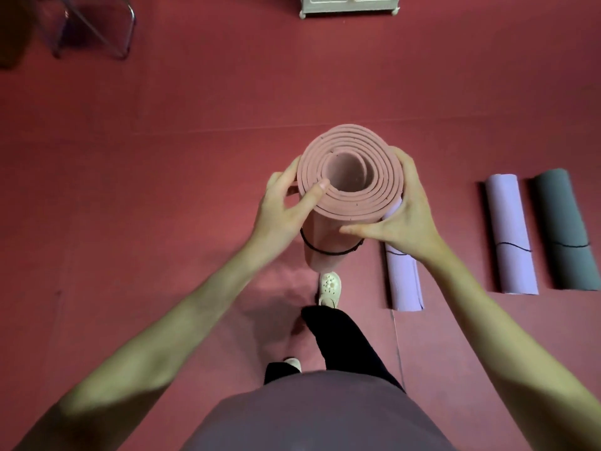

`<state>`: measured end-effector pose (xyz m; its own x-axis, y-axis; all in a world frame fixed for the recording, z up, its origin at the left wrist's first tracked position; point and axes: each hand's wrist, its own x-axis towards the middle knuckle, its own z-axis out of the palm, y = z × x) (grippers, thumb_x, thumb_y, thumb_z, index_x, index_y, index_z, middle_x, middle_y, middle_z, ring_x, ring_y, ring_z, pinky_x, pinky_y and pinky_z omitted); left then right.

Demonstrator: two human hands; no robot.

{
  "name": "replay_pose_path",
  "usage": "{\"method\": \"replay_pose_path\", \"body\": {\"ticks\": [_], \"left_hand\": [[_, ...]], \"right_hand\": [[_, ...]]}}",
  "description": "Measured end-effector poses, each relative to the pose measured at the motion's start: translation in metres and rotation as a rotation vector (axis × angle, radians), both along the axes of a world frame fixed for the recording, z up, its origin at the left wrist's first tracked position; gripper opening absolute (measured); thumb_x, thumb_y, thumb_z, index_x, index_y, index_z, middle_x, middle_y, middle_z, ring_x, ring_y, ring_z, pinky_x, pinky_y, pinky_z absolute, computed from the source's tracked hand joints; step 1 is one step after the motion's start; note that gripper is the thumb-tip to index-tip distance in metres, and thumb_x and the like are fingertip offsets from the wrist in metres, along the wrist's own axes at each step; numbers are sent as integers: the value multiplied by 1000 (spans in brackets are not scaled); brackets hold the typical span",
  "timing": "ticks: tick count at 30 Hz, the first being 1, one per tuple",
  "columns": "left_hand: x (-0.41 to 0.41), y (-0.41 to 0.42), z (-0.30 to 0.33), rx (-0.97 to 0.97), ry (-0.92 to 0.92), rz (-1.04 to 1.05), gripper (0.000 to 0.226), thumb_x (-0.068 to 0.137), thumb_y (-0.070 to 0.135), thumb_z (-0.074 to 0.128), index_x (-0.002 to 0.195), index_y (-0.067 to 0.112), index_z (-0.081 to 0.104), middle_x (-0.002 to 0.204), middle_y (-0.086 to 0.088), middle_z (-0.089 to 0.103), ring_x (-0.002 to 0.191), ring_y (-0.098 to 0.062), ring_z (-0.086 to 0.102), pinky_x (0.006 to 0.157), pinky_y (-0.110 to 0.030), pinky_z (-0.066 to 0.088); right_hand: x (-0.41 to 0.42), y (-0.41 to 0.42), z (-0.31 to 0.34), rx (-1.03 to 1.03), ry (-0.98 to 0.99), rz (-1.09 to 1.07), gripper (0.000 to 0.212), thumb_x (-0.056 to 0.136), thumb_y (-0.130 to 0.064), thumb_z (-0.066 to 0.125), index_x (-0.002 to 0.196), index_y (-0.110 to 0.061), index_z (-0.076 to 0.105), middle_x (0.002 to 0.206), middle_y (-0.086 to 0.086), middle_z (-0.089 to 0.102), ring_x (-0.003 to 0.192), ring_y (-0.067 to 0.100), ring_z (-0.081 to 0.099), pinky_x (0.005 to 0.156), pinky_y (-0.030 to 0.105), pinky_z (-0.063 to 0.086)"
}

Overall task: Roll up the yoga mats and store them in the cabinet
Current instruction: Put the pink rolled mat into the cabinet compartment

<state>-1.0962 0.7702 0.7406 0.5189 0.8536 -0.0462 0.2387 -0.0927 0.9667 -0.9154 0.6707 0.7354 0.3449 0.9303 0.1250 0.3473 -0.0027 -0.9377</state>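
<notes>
A rolled pink yoga mat [349,177] stands upright in front of me, its spiral top end facing the camera and a black band around its lower part. My left hand [286,203] grips its left side, thumb lying on the top rim. My right hand [400,216] grips its right side, thumb across the front. On the red floor to the right lie three rolled mats, each tied with a black band: a lilac mat [405,281] partly behind my right hand, a second lilac mat [510,236] and a grey mat [562,229].
A white cabinet [349,6] stands at the far top edge, only its base showing. A dark metal chair frame [94,27] is at the top left. My feet in pale shoes [330,289] are below the pink mat. Red floor all around.
</notes>
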Motion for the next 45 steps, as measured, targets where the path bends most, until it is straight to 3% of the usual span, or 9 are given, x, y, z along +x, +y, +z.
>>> {"method": "replay_pose_path", "body": {"ticks": [6, 10, 17, 21, 24, 30, 38, 40, 45], "left_hand": [[60, 76, 23, 2, 11, 6, 30, 81, 50, 59, 105, 68, 53, 98, 22, 61, 102, -25, 60, 88, -54, 52], [88, 133, 21, -7, 6, 8, 30, 85, 45, 60, 109, 63, 56, 101, 21, 67, 107, -28, 60, 89, -54, 51], [140, 262, 11, -51, 6, 13, 25, 92, 37, 54, 114, 45, 61, 103, 6, 67, 104, -25, 62, 86, -54, 53], [169, 349, 10, -120, -39, -14, 9, 98, 18, 54, 104, 15, 59, 81, 18, 63, 77, -6, 63, 64, -53, 58], [189, 416, 8, -77, -14, -77, 4, 94, 19, 55, 95, 22, 56, 83, 13, 62, 76, -10, 63, 74, -55, 56], [244, 528, 10, -104, -9, -114, 8, 96, 8, 54, 99, 15, 54, 87, 14, 61, 76, -7, 62, 79, -51, 55], [356, 654, -6, -150, 32, -113, 8, 95, 13, 57, 96, 21, 55, 82, 28, 64, 85, -14, 63, 81, -57, 54], [388, 680, -8, -164, 46, -86, 5, 95, 15, 57, 99, 18, 56, 86, 21, 65, 85, -14, 64, 78, -56, 56], [472, 744, -11, -194, 68, -26, 9, 96, 16, 57, 104, 15, 54, 95, 5, 62, 81, -11, 63, 58, -40, 59]], "right_hand": [[62, 83, 9, 32, -43, 9, 114, 45, -42, 95, 138, -11, 35, 137, 9, 45, 129, 22, 46, 109, 43, 37], [98, 145, 0, -13, -60, 24, 119, 43, -49, 93, 141, -15, 33, 140, 4, 43, 131, 26, 43, 107, 49, 37], [151, 270, -5, -6, -65, 24, 113, 44, -47, 94, 136, -24, 34, 137, 5, 46, 129, 25, 46, 106, 49, 39], [168, 346, -7, 28, -64, -17, 108, 46, -41, 94, 133, -28, 32, 135, 12, 46, 127, 24, 48, 107, 46, 38], [184, 401, -10, 25, -47, -48, 107, 46, -39, 95, 131, -35, 31, 133, 13, 47, 126, 28, 48, 106, 49, 38], [235, 504, -14, 12, -39, -73, 113, 47, -45, 94, 137, -20, 31, 136, 14, 45, 128, 28, 47, 106, 52, 37], [345, 627, -32, -1, 3, -58, 112, 46, -38, 94, 137, -15, 32, 136, 10, 46, 127, 19, 49, 107, 36, 40], [376, 657, -35, -3, 11, -46, 109, 46, -35, 93, 135, -18, 33, 134, 8, 47, 125, 17, 50, 105, 33, 42], [460, 729, -37, -32, 27, -24, 114, 45, -44, 93, 137, -25, 29, 135, 4, 46, 127, 21, 48, 105, 45, 42]]}}
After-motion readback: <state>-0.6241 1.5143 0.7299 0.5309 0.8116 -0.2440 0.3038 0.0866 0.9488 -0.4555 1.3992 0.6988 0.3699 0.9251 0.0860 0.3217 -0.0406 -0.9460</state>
